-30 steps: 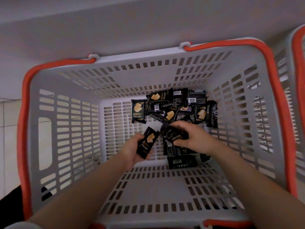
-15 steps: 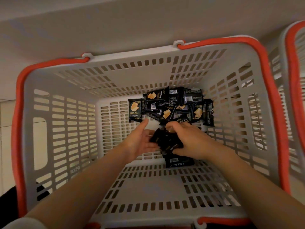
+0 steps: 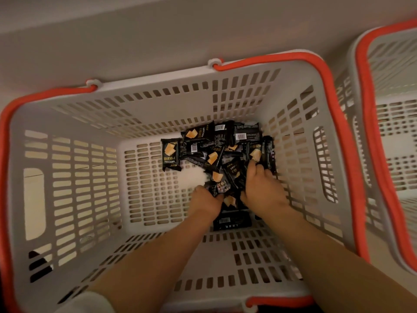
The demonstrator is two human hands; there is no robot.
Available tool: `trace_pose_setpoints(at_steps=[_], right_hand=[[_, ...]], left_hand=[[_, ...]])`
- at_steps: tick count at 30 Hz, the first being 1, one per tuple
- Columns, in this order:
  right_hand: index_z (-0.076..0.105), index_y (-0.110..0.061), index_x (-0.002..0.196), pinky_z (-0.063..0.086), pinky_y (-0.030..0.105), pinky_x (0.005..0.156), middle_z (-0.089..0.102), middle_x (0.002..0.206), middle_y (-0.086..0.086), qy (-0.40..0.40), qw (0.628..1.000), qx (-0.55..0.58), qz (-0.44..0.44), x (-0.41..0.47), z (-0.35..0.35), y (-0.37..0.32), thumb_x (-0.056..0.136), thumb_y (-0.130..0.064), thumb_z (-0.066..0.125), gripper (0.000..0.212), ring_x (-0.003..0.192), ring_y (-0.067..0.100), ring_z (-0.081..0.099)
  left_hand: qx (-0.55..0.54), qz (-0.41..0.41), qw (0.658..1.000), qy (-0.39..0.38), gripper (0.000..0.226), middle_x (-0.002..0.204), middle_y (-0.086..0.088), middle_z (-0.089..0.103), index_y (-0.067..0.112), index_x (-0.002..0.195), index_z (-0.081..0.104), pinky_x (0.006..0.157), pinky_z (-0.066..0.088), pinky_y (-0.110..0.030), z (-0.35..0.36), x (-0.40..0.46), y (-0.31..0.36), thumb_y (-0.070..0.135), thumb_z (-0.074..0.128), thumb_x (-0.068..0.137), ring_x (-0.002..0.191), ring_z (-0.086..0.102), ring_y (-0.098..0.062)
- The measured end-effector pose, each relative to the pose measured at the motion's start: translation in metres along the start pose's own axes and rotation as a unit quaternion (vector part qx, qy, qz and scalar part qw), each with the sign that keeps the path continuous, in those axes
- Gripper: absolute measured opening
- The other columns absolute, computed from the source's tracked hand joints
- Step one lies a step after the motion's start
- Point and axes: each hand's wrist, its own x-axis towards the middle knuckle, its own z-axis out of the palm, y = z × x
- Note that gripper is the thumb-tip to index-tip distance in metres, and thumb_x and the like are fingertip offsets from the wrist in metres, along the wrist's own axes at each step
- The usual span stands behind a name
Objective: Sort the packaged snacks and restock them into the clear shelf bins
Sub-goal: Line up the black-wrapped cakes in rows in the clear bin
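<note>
Both my hands reach down into a grey slotted basket (image 3: 74, 184) with orange handles. Several black snack packets (image 3: 216, 143) printed with golden cake pieces lie heaped at its far right corner. One packet (image 3: 170, 154) lies apart at the left of the heap. My left hand (image 3: 206, 203) grips a bunch of black packets (image 3: 222, 185) from the left. My right hand (image 3: 262, 190) curls round the same bunch from the right, its fingertips touching a packet in the heap. Another black packet (image 3: 232, 221) lies on the floor of the basket between my wrists.
A second grey basket (image 3: 392, 136) with an orange handle stands close on the right. A pale wall or shelf face (image 3: 158, 30) runs behind both baskets. The left half of the basket floor shows only bare slots.
My left hand passed its single packet into the bunch and now grips the bunch too. My right hand has moved farther into the heap. The view has shifted left.
</note>
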Motion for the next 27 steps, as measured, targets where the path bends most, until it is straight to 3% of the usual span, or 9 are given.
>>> trace_pose_setpoints(at_steps=[3, 6, 8, 10, 14, 17, 19, 23, 27], right_hand=[[-0.005, 0.002, 0.145, 0.049, 0.035, 0.086, 0.028, 0.146, 0.022, 0.009, 0.998, -0.052, -0.018, -0.003, 0.007, 0.002, 0.091, -0.025, 0.052, 0.083, 0.124, 0.03, 0.044], [-0.004, 0.0, 0.146, 0.05, 0.034, 0.085, 0.026, 0.147, 0.023, -0.022, 0.998, -0.044, -0.025, -0.006, 0.004, 0.003, 0.09, -0.018, 0.055, 0.083, 0.119, 0.03, 0.05], [0.006, -0.007, 0.146, 0.05, 0.038, 0.086, 0.033, 0.144, 0.018, -0.07, 0.996, 0.054, -0.003, -0.01, -0.006, 0.006, 0.088, -0.025, 0.061, 0.082, 0.118, 0.03, 0.051], [0.017, -0.012, 0.142, 0.049, 0.04, 0.089, 0.043, 0.137, 0.013, -0.101, 0.978, 0.184, -0.002, -0.02, -0.023, 0.008, 0.084, -0.033, 0.066, 0.078, 0.117, 0.029, 0.051], [0.027, -0.018, 0.139, 0.046, 0.027, 0.082, 0.054, 0.122, -0.004, -0.077, 0.926, 0.366, -0.05, -0.057, -0.072, 0.001, 0.078, -0.038, 0.072, 0.078, 0.102, 0.013, 0.053], [0.042, -0.038, 0.114, 0.051, 0.02, 0.076, 0.06, 0.112, -0.019, -0.057, 0.865, 0.495, -0.06, -0.091, -0.122, -0.013, 0.079, -0.039, 0.071, 0.045, 0.094, -0.002, 0.058], [0.045, -0.045, 0.094, 0.047, 0.006, 0.063, 0.06, 0.093, -0.038, -0.02, 0.807, 0.587, -0.065, -0.113, -0.157, -0.026, 0.084, -0.034, 0.067, 0.027, 0.079, -0.02, 0.056], [0.052, -0.022, 0.088, 0.04, 0.019, 0.04, 0.064, 0.06, -0.011, 0.001, 0.707, 0.706, -0.047, -0.154, -0.219, -0.061, 0.091, -0.022, 0.052, 0.003, 0.052, 0.003, 0.059], [0.053, -0.017, 0.087, 0.037, 0.02, 0.041, 0.06, 0.055, -0.006, 0.001, 0.701, 0.703, -0.117, -0.193, -0.27, -0.099, 0.089, -0.016, 0.047, 0.006, 0.046, 0.006, 0.056]], left_hand=[[-0.05, 0.015, 0.999, -0.009, 0.035, 0.112, -0.018, 0.06, -0.003, 0.115, 0.051, 0.074, 0.046, -0.032, -0.007, -0.002, -0.009, 0.024, 0.051, 0.093, 0.095, 0.059, -0.029], [-0.189, -0.014, 0.98, -0.051, 0.029, 0.109, -0.026, 0.061, -0.006, 0.11, 0.057, 0.081, 0.046, -0.038, -0.029, -0.009, -0.022, 0.016, 0.046, 0.096, 0.096, 0.06, -0.035], [-0.24, -0.017, 0.97, -0.046, 0.017, 0.099, -0.02, 0.063, 0.008, 0.089, 0.063, 0.078, 0.046, -0.035, -0.054, -0.015, -0.028, 0.016, 0.049, 0.095, 0.086, 0.06, -0.028], [-0.259, -0.002, 0.965, -0.039, 0.015, 0.097, -0.016, 0.063, 0.012, 0.085, 0.063, 0.085, 0.047, -0.039, -0.082, -0.024, -0.028, 0.017, 0.052, 0.094, 0.088, 0.06, -0.028], [-0.273, 0.065, 0.958, -0.056, 0.015, 0.082, -0.011, 0.066, 0.009, 0.083, 0.065, 0.07, 0.054, -0.033, -0.137, -0.056, -0.011, 0.012, 0.053, 0.092, 0.071, 0.063, -0.023], [-0.222, 0.154, 0.961, -0.065, 0.014, 0.084, -0.011, 0.062, 0.01, 0.087, 0.065, 0.081, 0.05, -0.04, -0.175, -0.098, 0.011, 0.007, 0.051, 0.09, 0.078, 0.058, -0.025], [-0.187, 0.234, 0.951, -0.072, 0.021, 0.077, -0.003, 0.063, 0.015, 0.085, 0.063, 0.073, 0.051, -0.03, -0.202, -0.132, 0.025, -0.001, 0.049, 0.086, 0.076, 0.057, -0.019], [-0.108, 0.378, 0.919, -0.026, 0.033, 0.06, 0.021, 0.063, 0.032, 0.08, 0.061, 0.058, 0.043, -0.003, -0.263, -0.21, 0.032, 0.0, 0.054, 0.085, 0.062, 0.058, 0.01], [-0.144, 0.462, 0.875, -0.013, 0.026, 0.086, 0.007, 0.072, 0.026, 0.098, 0.063, 0.074, 0.054, -0.019, -0.319, -0.275, 0.012, 0.003, 0.057, 0.088, 0.08, 0.067, -0.005]])
